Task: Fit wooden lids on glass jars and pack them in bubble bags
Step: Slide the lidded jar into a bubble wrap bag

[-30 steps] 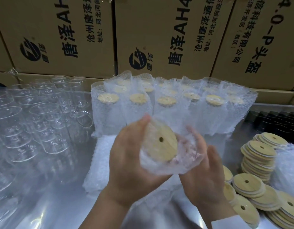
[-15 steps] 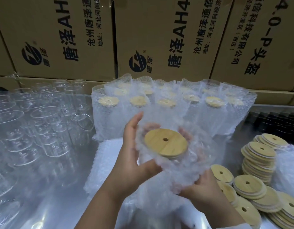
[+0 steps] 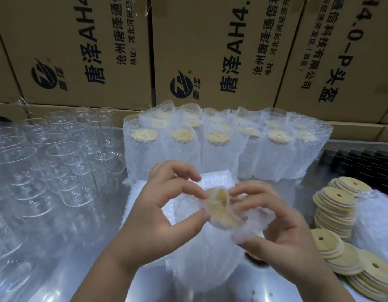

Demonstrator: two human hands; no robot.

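A lidded glass jar stands upright inside a bubble bag [image 3: 201, 264] at the centre. Its wooden lid [image 3: 222, 211] shows through the bag's folded top. My left hand [image 3: 158, 216] pinches the bag's mouth over the lid from the left. From the right, my right hand [image 3: 282, 227] pinches and folds the bag top over the lid. Behind them stand several packed jars in bubble bags [image 3: 221, 147]. Several bare glass jars [image 3: 47, 166] fill the left side. Loose wooden lids [image 3: 335, 205] lie stacked at the right.
Printed cardboard boxes [image 3: 210, 51] form a wall behind the table. A pile of flat bubble bags [image 3: 219, 182] lies under my hands. Another bubble-wrap bundle [image 3: 376, 221] sits at the far right, with dark items [image 3: 363, 162] behind it. The tabletop [image 3: 84, 267] is shiny metal.
The bagged jar came down from tilted to upright. The bag's open mouth is now folded shut over the lid, with both hands moved on top of it.
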